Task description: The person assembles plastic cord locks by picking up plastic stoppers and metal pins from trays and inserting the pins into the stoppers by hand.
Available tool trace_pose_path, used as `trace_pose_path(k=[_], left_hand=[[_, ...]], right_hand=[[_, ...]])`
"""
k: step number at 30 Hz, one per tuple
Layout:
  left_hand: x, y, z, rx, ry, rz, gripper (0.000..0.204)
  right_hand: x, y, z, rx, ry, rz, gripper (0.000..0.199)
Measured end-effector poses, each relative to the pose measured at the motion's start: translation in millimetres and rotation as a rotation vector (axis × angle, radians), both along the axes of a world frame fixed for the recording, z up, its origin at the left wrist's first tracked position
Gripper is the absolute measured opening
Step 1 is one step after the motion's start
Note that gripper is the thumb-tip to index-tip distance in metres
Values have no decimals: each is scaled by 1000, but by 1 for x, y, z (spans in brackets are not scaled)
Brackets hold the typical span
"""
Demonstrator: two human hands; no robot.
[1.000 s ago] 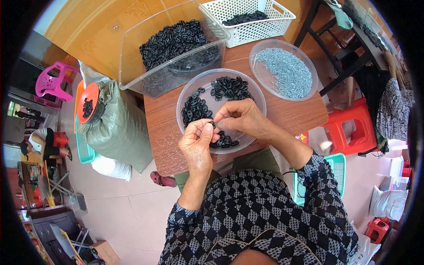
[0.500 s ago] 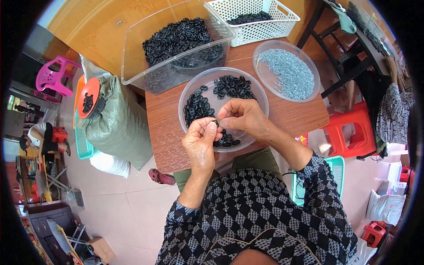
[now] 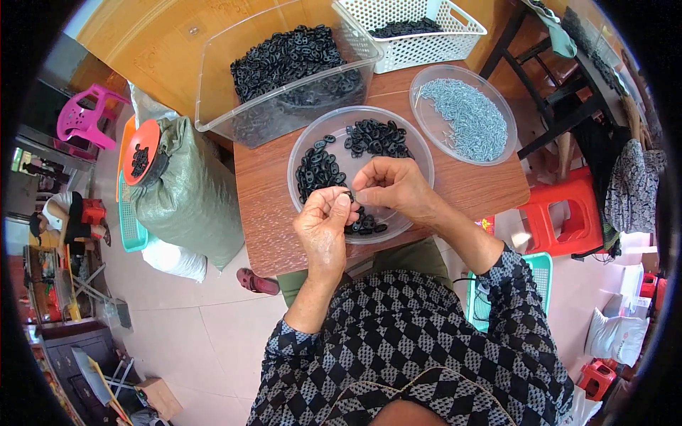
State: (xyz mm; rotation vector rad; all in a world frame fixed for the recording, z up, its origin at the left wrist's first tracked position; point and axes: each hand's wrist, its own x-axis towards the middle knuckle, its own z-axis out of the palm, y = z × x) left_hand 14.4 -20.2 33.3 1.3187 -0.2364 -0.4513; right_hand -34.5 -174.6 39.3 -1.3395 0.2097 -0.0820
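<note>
Both hands, left hand [image 3: 323, 231] and right hand [image 3: 394, 188], pinch one black ring [image 3: 349, 197].

Both hands [image 3: 359, 209] pinch a black ring [image 3: 349, 197] over bowl [image 3: 419, 142].

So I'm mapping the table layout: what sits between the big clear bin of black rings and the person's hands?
Head view: a round clear dish holding black rings.

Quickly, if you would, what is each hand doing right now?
Left hand: pinched shut on a small black part.
Right hand: fingertips closed at that same part; its own hold cannot be told.
</note>
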Motion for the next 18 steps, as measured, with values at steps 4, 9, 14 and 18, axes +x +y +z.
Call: trace_pose_path(k=[4, 9, 14, 18], left_hand=[[-1, 0, 1, 0, 2, 10, 9], [-2, 0, 2, 21, -21, 4, 9], [-1, 0, 1, 13, -1, 20, 8], [-2, 0, 2, 24, -4, 10, 8]], right_hand=[[0, 0, -1, -2, -1, -2, 15], [0, 1, -2, -9, -13, -2, 15], [-1, 1, 4, 27, 38, -2, 15], [-1, 1, 1, 17, 17, -3, 15]])
